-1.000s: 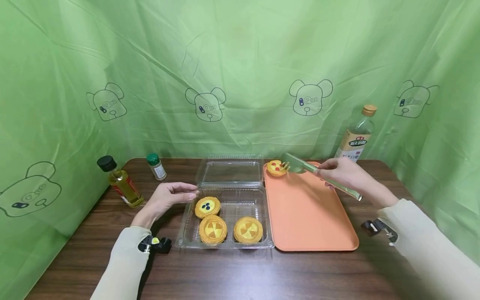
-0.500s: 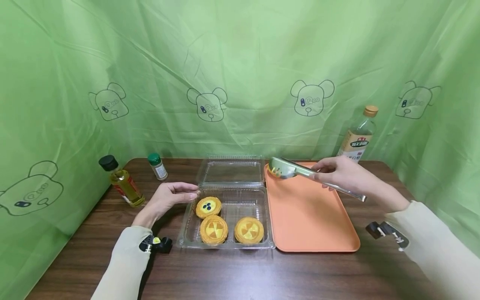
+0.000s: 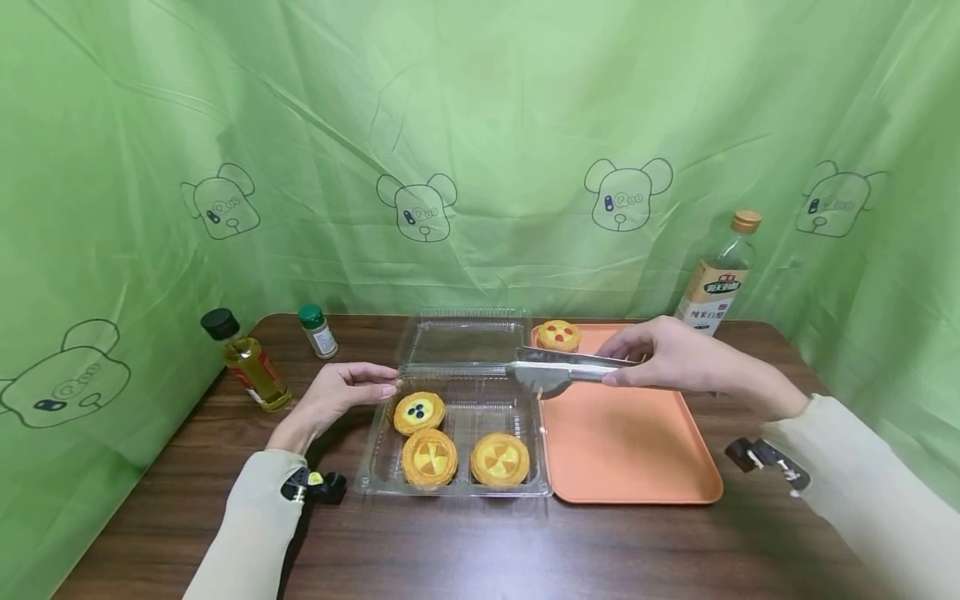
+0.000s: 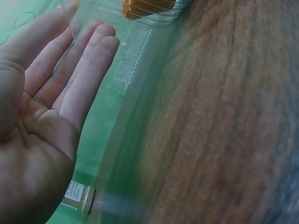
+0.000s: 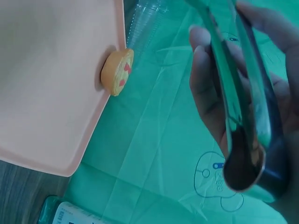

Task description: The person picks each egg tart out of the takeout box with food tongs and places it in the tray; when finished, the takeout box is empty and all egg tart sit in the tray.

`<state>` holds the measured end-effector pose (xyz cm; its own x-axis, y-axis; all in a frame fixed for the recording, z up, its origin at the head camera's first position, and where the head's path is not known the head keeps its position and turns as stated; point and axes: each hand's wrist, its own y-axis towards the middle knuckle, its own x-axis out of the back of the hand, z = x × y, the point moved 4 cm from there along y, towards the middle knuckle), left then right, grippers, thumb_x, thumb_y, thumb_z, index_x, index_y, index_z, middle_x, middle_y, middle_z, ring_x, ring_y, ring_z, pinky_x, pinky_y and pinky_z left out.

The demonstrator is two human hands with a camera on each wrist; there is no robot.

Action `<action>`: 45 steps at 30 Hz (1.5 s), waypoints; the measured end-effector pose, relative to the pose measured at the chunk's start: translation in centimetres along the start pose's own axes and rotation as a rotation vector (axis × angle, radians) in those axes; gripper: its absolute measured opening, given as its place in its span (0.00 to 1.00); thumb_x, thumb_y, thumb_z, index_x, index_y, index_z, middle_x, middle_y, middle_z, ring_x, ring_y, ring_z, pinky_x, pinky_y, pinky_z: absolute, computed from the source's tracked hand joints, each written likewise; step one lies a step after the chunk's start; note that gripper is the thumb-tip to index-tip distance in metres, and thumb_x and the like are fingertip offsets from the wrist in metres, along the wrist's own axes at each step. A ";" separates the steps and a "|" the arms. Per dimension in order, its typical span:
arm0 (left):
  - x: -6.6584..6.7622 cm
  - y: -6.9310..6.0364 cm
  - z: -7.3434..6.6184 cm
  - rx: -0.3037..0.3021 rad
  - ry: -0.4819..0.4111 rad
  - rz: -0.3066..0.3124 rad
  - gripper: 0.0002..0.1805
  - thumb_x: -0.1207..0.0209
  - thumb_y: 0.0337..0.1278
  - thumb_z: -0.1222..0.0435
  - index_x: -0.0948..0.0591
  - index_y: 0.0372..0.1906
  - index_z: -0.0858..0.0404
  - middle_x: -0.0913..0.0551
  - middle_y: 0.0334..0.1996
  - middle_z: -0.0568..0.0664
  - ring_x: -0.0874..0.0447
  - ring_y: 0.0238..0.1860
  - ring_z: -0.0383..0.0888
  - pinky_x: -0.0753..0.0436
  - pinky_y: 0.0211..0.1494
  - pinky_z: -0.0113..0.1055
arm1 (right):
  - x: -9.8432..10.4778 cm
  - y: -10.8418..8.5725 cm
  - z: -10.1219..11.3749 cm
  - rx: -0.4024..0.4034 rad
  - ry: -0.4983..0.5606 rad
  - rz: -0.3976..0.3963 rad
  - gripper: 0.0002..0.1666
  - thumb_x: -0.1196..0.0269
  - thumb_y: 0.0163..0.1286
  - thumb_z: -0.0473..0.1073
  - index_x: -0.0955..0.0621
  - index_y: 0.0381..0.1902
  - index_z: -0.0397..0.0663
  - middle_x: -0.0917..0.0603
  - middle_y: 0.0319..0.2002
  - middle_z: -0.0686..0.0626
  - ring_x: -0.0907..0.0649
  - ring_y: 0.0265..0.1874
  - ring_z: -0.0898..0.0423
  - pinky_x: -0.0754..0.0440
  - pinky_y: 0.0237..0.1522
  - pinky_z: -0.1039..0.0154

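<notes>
My right hand (image 3: 667, 357) grips metal food tongs (image 3: 570, 372) by their arms. The tongs' head points left, over the seam between the orange tray and the clear plastic container (image 3: 457, 493), with nothing visible in it. An egg tart with red pieces (image 3: 558, 336) sits at the tray's far left corner. Inside the container lie a blueberry tart (image 3: 419, 413) and two larger tarts with a wedge pattern, one front left (image 3: 430, 458) and one front right (image 3: 500, 460). My left hand (image 3: 337, 400) touches the container's left rim with mostly straight fingers, thumb apart from them.
The orange tray (image 3: 630, 450) stands right of the container, whose lid (image 3: 467, 342) lies open behind it. An oil bottle (image 3: 251, 367) and a green-capped shaker (image 3: 318, 333) stand left. Behind the tray is a vinegar bottle (image 3: 716, 283). A green curtain (image 3: 510, 100) surrounds the table.
The tongs have moved from the red-topped tart at the tray's far corner toward me and left, to the container's edge. That tart stays on the tray. The left hand holds its place.
</notes>
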<state>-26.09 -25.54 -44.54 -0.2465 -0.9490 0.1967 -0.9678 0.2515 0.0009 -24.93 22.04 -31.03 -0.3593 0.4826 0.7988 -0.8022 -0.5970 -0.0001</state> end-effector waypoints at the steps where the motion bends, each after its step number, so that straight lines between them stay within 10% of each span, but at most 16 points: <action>1: 0.0 0.0 0.0 0.000 0.000 -0.001 0.23 0.25 0.62 0.67 0.14 0.59 0.72 0.09 0.49 0.59 0.08 0.50 0.46 0.11 0.51 0.38 | -0.1 0.2 0.2 0.013 0.001 0.014 0.17 0.22 0.66 0.53 0.09 0.50 0.56 0.10 0.37 0.60 0.13 0.36 0.56 0.15 0.40 0.61; 29: 0.0 0.0 -0.1 -0.001 0.054 -0.021 0.23 0.23 0.61 0.64 0.13 0.58 0.69 0.09 0.50 0.57 0.09 0.50 0.45 0.11 0.50 0.38 | -3.6 5.0 2.6 0.169 0.022 0.359 0.13 0.23 0.65 0.45 0.08 0.47 0.56 0.10 0.33 0.60 0.12 0.34 0.55 0.17 0.34 0.66; 45: -0.1 -0.2 -0.3 -0.003 0.065 -0.022 0.22 0.23 0.61 0.64 0.12 0.57 0.68 0.09 0.50 0.57 0.09 0.50 0.46 0.11 0.51 0.37 | -4.2 6.3 3.3 0.206 -0.061 0.416 0.13 0.23 0.63 0.44 0.07 0.46 0.56 0.11 0.31 0.61 0.15 0.29 0.59 0.21 0.28 0.67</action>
<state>-25.87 -25.46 -44.24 -0.2210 -0.9400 0.2600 -0.9729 0.2310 0.0084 -26.89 14.14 -32.42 -0.5966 0.1405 0.7901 -0.4827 -0.8494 -0.2135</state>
